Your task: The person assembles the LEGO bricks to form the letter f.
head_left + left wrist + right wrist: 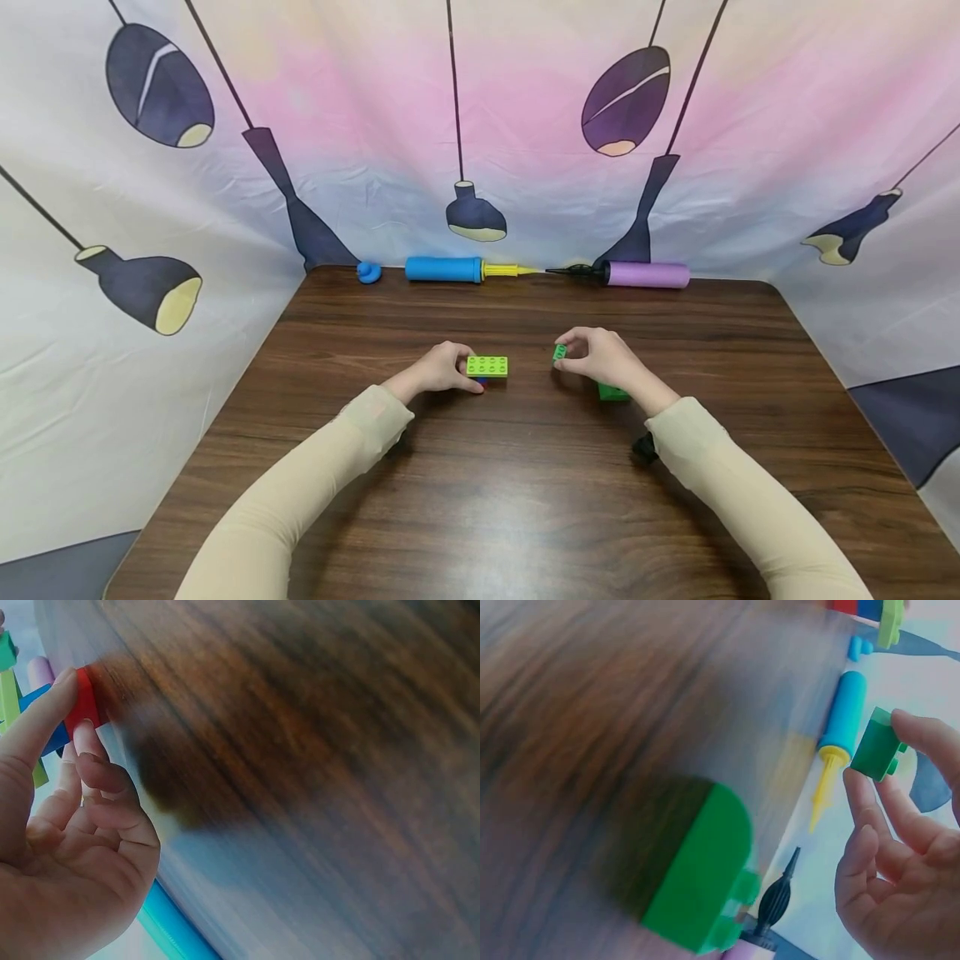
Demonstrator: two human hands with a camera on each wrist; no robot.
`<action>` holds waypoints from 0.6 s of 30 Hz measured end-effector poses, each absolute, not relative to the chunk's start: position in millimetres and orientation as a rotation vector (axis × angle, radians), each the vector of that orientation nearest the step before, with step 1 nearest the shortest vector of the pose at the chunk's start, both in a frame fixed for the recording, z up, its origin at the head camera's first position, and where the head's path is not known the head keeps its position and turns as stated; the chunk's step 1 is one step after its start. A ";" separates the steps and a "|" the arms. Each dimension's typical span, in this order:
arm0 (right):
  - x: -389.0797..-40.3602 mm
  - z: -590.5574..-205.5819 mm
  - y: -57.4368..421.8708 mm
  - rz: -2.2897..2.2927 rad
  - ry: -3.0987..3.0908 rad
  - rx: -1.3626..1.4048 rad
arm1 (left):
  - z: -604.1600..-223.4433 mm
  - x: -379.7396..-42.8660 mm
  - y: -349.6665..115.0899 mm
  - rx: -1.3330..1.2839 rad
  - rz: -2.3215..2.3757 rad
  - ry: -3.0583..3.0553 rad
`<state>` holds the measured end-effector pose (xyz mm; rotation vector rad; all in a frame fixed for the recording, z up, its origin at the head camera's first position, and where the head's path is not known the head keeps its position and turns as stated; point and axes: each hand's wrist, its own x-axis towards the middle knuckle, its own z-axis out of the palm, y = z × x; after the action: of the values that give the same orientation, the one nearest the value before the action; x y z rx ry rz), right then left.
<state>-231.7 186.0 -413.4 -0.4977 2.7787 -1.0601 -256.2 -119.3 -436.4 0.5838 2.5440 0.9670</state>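
Pinching a red brick (pixel 87 697), with a blue brick (pixel 56 741) and a lime brick (pixel 487 367) stacked on it, the left hand (pixel 441 367) holds its thumb and fingertips closed to the brick's width. At the stack's three o'clock, well apart from it, a small green brick (pixel 559 353) sits between thumb and fingertips of the right hand (pixel 603 360), barely parted and holding nothing else. The lime brick's long axis runs nine to three, so its right end points roughly at the small green brick, whose own axis leans about seven to one, studs up, across that line. The right hand is much the nearer to a rounded green block (pixel 613 393), standing on the table (pixel 480 500) at four o'clock from the small green brick, partly hidden by the wrist; whether the red brick touches the wood I cannot tell
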 end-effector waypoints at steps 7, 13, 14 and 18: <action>-231.7 -410.0 169.6 -1.122 2.751 -0.567 | -436.5 -255.6 -118.9 0.586 0.962 2.542; -234.2 -408.3 154.6 -1.170 2.715 -0.623 | -436.3 -255.6 -119.0 0.587 0.961 2.543; -234.9 -408.3 152.0 -1.182 2.710 -0.636 | -436.2 -255.7 -119.0 0.587 0.962 2.543; -237.2 -408.6 140.8 -1.227 2.687 -0.681 | -435.9 -255.9 -118.5 0.583 0.967 2.537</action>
<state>-237.2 140.8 -408.6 -0.6807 2.6867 -1.2270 -255.9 -118.5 -435.9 0.5827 2.5372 0.9671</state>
